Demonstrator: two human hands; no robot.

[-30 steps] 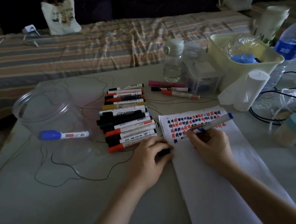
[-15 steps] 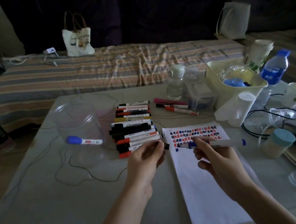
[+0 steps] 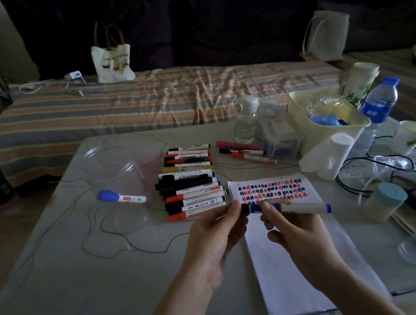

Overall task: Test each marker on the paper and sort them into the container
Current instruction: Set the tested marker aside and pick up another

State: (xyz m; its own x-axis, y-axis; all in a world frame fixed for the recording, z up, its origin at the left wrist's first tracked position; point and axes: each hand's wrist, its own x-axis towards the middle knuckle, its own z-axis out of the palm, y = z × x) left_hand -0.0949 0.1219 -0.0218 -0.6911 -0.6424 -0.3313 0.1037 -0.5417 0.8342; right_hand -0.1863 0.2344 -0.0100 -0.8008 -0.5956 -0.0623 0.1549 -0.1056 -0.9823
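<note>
My right hand (image 3: 297, 233) grips a blue marker (image 3: 303, 207) by its barrel, held level above the white paper (image 3: 296, 265), whose top is covered with red and dark test marks. My left hand (image 3: 214, 233) pinches a dark cap (image 3: 245, 209) right at the marker's left end. A row of several markers (image 3: 190, 184) lies on the table left of the paper. Further left, a clear plastic container (image 3: 113, 182) lies on its side with one blue-capped marker (image 3: 122, 196) inside.
Three more markers (image 3: 243, 150) lie behind the paper. To the right stand a cream bin (image 3: 333, 133), water bottles (image 3: 380, 104), paper cups (image 3: 410, 135), black cables (image 3: 360, 172) and blue-lidded jars (image 3: 384, 201). A striped bed with a tote bag (image 3: 112, 61) lies behind the table.
My right hand lifted the blue marker off the paper and turned it level. My left hand rose from the table and brought the cap to the marker's tip. The view tilted up.
</note>
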